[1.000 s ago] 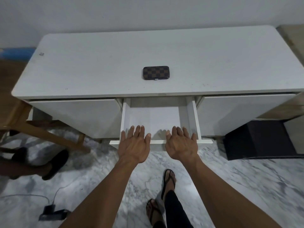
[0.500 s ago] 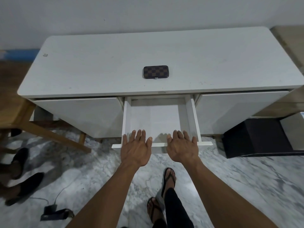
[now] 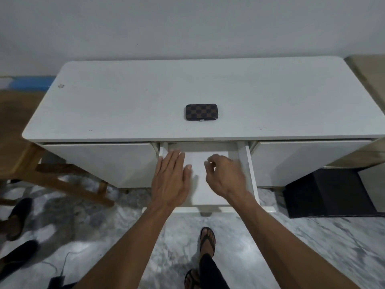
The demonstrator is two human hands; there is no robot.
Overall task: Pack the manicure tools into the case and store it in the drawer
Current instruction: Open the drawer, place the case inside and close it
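Observation:
The brown checkered manicure case (image 3: 201, 115) lies closed on the white desk top (image 3: 125, 105), near its front edge at the middle. Below it the middle drawer (image 3: 251, 176) stands pulled out, and its white bottom shows nothing inside. My left hand (image 3: 170, 182) hovers flat over the left half of the drawer, fingers straight and together, holding nothing. My right hand (image 3: 226, 176) is over the right half, fingers curled loosely, blurred by motion, with nothing in it. Both hands are below and in front of the case, apart from it.
Closed drawer fronts flank the open one, the left drawer (image 3: 100, 161) and the right drawer (image 3: 308, 159). A wooden stool (image 3: 62, 176) stands at the left, a dark box (image 3: 325, 195) on the marble floor at the right. My sandalled feet (image 3: 207, 240) are below, another person's shoes (image 3: 16, 217) at the far left.
Both hands have left the drawer's front edge and moved forward over the open drawer toward the desk. The right hand's fingers have curled. The camera has shifted back slightly.

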